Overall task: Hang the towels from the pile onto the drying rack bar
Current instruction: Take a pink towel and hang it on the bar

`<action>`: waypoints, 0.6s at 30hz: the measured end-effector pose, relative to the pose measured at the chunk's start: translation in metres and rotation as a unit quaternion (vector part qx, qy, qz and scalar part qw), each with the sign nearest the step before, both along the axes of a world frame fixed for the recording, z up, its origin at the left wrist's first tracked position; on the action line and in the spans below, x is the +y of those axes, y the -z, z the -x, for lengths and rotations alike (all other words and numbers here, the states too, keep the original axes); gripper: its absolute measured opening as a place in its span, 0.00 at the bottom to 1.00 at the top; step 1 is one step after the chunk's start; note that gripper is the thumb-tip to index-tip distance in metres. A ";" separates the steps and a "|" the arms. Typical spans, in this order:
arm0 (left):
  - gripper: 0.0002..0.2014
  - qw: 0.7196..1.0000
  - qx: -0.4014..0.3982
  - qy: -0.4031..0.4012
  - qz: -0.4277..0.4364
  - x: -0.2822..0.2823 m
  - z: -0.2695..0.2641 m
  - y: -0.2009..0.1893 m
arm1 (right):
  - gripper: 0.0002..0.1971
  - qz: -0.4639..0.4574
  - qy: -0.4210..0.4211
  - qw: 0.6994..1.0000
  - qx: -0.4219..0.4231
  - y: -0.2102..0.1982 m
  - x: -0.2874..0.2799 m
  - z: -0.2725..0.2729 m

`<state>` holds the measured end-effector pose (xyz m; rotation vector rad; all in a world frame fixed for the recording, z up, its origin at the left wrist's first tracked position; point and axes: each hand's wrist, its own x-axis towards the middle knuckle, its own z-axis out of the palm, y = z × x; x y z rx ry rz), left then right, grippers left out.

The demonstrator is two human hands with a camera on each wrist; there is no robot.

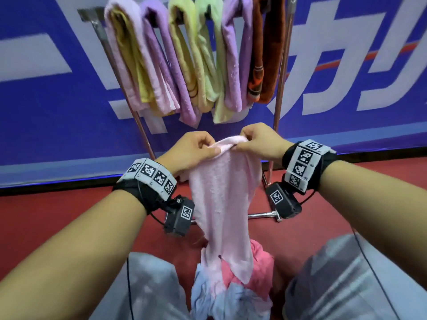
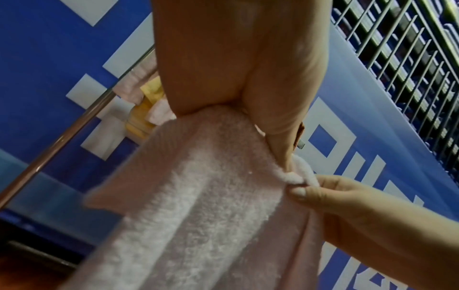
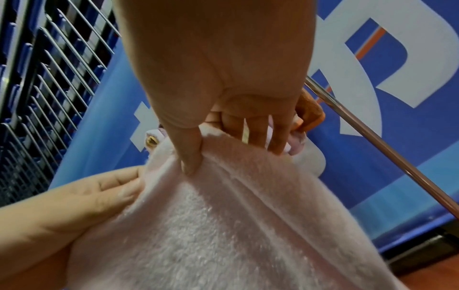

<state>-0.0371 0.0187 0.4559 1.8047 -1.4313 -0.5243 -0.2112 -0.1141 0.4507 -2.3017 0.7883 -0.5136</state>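
A pale pink towel point(image 1: 221, 197) hangs down in front of me, held by its top edge. My left hand point(image 1: 196, 148) pinches that edge on the left and my right hand point(image 1: 258, 142) pinches it on the right, the two almost touching. The left wrist view shows the towel point(image 2: 198, 196) under my left hand point(image 2: 248, 98); the right wrist view shows the towel point(image 3: 223, 225) gripped by my right hand point(image 3: 211, 108). Its lower end reaches the pile point(image 1: 261, 262) of pink and light blue towels on the floor. The rack bar point(image 1: 85, 16) above carries several hung towels point(image 1: 184, 54).
The rack's metal legs point(image 1: 279, 93) stand on a red floor before a blue banner wall point(image 1: 57, 100). A rack foot point(image 1: 263, 214) lies just behind the towel. My knees in grey trousers point(image 1: 346, 285) flank the pile.
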 end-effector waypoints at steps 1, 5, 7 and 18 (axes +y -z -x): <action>0.09 1.000 -0.008 0.000 -0.004 0.001 -0.002 -0.004 | 0.17 0.009 -0.002 1.000 -0.006 -0.006 0.000 0.000; 0.12 0.997 -0.063 0.004 -0.036 0.005 -0.006 -0.015 | 0.16 0.044 -0.003 0.998 -0.037 -0.023 0.001 0.000; 0.12 0.994 -0.094 -0.010 -0.051 0.007 -0.010 -0.016 | 0.15 0.056 0.003 0.997 -0.052 -0.030 -0.001 0.001; 0.08 0.974 -0.149 -0.162 -0.053 0.024 -0.032 -0.015 | 0.09 0.034 0.064 0.991 -0.112 -0.042 -0.019 0.019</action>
